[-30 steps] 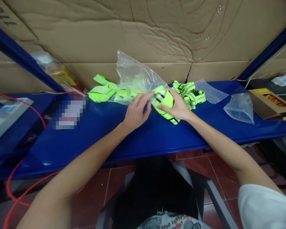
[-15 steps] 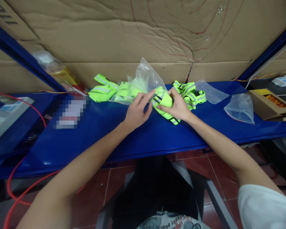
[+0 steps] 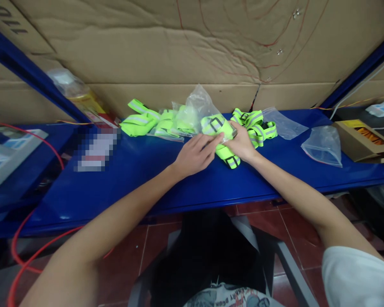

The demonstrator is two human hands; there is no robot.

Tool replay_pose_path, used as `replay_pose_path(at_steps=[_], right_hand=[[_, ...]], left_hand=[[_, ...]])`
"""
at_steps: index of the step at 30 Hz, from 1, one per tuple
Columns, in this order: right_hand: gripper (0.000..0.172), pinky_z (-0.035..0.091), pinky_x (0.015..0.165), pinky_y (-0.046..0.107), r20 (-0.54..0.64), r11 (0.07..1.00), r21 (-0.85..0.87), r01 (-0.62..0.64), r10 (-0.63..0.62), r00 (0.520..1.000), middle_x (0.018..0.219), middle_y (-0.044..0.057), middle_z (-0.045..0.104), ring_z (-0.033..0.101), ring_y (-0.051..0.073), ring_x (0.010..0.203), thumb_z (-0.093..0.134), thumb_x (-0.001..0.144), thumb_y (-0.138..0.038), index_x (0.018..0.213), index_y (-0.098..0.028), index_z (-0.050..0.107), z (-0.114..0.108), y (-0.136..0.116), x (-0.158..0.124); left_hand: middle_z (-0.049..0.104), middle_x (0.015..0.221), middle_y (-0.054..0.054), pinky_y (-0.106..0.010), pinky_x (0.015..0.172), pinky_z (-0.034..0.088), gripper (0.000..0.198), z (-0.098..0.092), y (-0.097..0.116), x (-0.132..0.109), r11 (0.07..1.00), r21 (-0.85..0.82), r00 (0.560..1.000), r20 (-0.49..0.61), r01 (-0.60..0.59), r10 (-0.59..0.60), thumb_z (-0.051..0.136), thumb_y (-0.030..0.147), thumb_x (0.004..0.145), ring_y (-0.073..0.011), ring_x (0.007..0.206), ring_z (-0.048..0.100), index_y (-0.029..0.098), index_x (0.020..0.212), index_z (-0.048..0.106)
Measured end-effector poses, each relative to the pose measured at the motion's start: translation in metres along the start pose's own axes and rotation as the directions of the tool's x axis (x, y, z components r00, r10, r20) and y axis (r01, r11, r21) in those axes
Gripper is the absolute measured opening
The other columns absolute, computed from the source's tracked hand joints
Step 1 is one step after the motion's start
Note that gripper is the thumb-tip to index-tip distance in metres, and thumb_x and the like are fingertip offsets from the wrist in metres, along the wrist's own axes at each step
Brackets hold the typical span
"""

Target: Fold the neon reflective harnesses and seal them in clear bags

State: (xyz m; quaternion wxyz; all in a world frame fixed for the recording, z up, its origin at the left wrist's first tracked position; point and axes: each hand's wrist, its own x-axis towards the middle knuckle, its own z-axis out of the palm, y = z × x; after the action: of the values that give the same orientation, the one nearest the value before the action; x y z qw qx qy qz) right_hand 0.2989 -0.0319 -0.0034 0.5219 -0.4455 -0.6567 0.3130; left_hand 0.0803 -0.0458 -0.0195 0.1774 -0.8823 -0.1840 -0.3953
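A folded bundle of neon yellow-green reflective strap (image 3: 215, 124) with black buckles lies between my hands. My right hand (image 3: 241, 143) grips its right side, thumb in front. From the left, my left hand (image 3: 196, 155) presses its fingertips together on the lower middle of the bundle, pinching the strap there. One end with a black slider (image 3: 233, 161) hangs toward the table's front. Just behind the bundle, a clear plastic bag (image 3: 200, 100) stands crumpled. A second bundle of reflective straps (image 3: 257, 128) lies right beside my right hand.
More neon straps (image 3: 141, 121) lie at the left on the blue table (image 3: 131, 179), some in clear bags. Two clear zip bags (image 3: 323, 145) and an open cardboard box (image 3: 365, 140) are at right. A bottle (image 3: 73, 91) leans at back left. Cardboard (image 3: 131, 47) forms the back wall.
My left hand has come right and slightly down onto the strap bundle. The bundle has turned, showing a black buckle on top. The clear bag behind has sagged a little.
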Motion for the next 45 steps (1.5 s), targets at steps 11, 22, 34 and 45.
replay_pose_path(at_steps=[11, 22, 34, 45], right_hand=[[0.055, 0.065, 0.094, 0.044, -0.054, 0.840, 0.461, -0.285, 0.347, 0.936, 0.109, 0.011, 0.079, 0.077, 0.028, 0.100, 0.091, 0.071, -0.056, 0.106, -0.020, 0.068, 0.025, -0.016, -0.015], [0.100, 0.070, 0.085, 0.040, 0.076, 0.844, 0.447, -0.297, 0.295, 0.952, 0.127, 0.004, 0.075, 0.078, 0.023, 0.102, 0.089, 0.078, -0.060, 0.161, -0.037, 0.038, 0.020, -0.003, -0.012], [0.098, 0.070, 0.068, 0.033, 0.401, 0.874, 0.311, -0.373, 0.235, 0.885, 0.100, 0.003, 0.079, 0.083, 0.023, 0.088, 0.085, 0.085, -0.063, 0.168, -0.032, 0.042, 0.009, -0.008, -0.011], [0.097, 0.067, 0.059, 0.032, 0.407, 0.845, 0.327, -0.424, 0.279, 0.870, 0.095, 0.000, 0.080, 0.083, 0.022, 0.076, 0.071, 0.093, -0.041, 0.176, -0.034, 0.022, 0.004, -0.003, -0.005]], left_hand=[[0.046, 0.157, -0.023, -0.045, 0.088, 0.067, 0.113, 0.004, 0.028, 0.003, 0.955, -0.019, 0.948, 0.127, 0.297, -0.292, 0.083, 0.077, 0.081, -0.0379, 0.125, 0.066, 0.022, 0.169, 0.038], [0.059, 0.128, -0.007, -0.029, 0.080, 0.068, 0.053, 0.012, 0.003, -0.004, 0.755, -0.437, 0.830, -0.033, 0.490, -0.557, 0.093, 0.037, 0.084, -0.0188, 0.106, 0.071, 0.026, 0.132, 0.073], [0.072, 0.120, -0.006, -0.020, 0.066, 0.062, 0.029, 0.004, -0.010, -0.003, 0.710, -0.448, 0.764, -0.087, 0.543, -0.639, 0.088, 0.043, 0.091, -0.0116, 0.086, 0.071, 0.022, 0.108, 0.080], [0.061, 0.137, -0.014, -0.031, 0.080, 0.068, 0.037, 0.011, -0.027, -0.014, 0.778, -0.507, 0.907, 0.017, 0.371, -0.421, 0.071, 0.042, 0.106, -0.0113, 0.087, 0.070, 0.023, 0.137, 0.076]])
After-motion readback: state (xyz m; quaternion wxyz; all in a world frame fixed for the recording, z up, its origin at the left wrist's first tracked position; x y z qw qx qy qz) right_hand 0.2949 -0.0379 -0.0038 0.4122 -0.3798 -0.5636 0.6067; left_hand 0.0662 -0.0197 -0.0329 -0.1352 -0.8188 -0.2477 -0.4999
